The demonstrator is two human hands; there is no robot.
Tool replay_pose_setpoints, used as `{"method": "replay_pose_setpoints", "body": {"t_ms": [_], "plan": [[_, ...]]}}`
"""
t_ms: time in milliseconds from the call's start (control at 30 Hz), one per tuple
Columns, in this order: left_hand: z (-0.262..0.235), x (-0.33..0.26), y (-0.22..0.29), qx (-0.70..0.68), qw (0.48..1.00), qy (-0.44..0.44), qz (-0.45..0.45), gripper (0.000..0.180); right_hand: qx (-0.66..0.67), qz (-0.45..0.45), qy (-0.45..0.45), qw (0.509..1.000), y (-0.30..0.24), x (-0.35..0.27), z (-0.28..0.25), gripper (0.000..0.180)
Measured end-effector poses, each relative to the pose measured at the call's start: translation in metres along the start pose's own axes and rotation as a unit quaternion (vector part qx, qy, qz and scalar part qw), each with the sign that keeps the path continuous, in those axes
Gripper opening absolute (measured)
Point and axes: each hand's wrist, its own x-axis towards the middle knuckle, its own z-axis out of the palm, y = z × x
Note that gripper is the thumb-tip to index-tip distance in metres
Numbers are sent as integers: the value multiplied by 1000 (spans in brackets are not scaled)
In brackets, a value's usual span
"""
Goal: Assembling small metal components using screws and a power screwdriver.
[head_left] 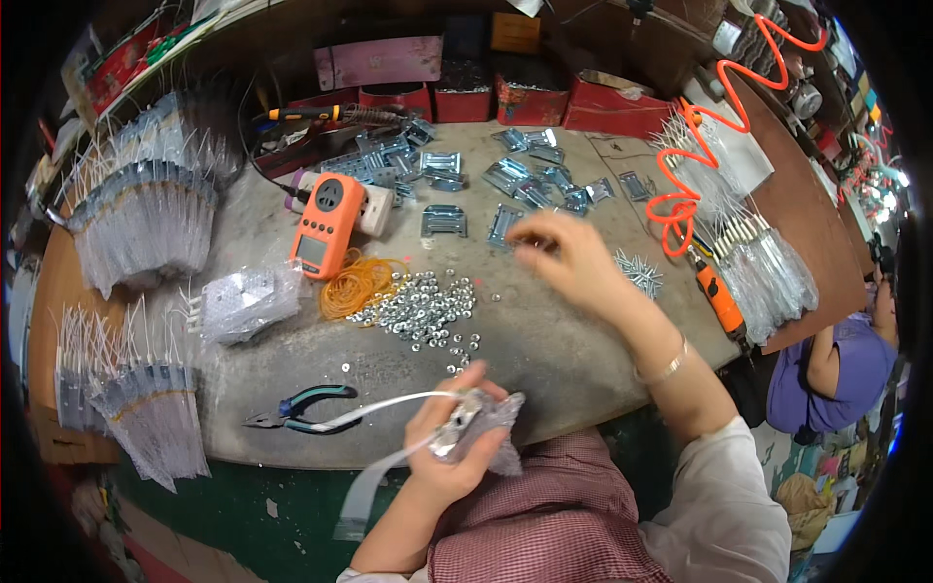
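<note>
My left hand (452, 447) is closed around a bubble-wrapped metal part (471, 418) near the table's front edge. White leads (389, 400) and a clear strip trail from it to the left. Farther off, my right hand (559, 248) is over the table with its fingers bent and a gap between thumb and forefinger. Its fingertips are beside a zinc-coloured metal bracket (503, 225); whether they touch it is hard to tell. Another bracket (444, 221) lies to the left, and more brackets (530, 180) are heaped behind. Long screws (639, 275) lie right of that hand.
Small nuts (423, 306) are spread beside orange rubber bands (360, 284) and an orange meter (328, 225). Pliers (301, 408) lie at front left. An orange screwdriver (719, 296) with a coiled orange hose (671, 209) is at right. Bubble-wrapped bundles (146, 223) stand left.
</note>
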Motion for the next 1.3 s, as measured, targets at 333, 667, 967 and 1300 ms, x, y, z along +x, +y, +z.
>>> {"method": "replay_pose_setpoints", "body": {"t_ms": [333, 667, 967, 1300], "plan": [[19, 6, 9, -141, 958, 93, -231, 49, -194, -246, 184, 932, 63, 38, -2, 13], [50, 5, 18, -293, 848, -18, -441, 37, -64, -282, 177, 941, -29, -85, 1, 17], [85, -14, 18, -266, 848, 54, -455, 57, 34, -168, 119, 978, -19, -131, -8, 18], [77, -19, 9, -124, 895, -4, -429, 62, 501, 93, 181, 841, 19, -141, -51, 53]]}}
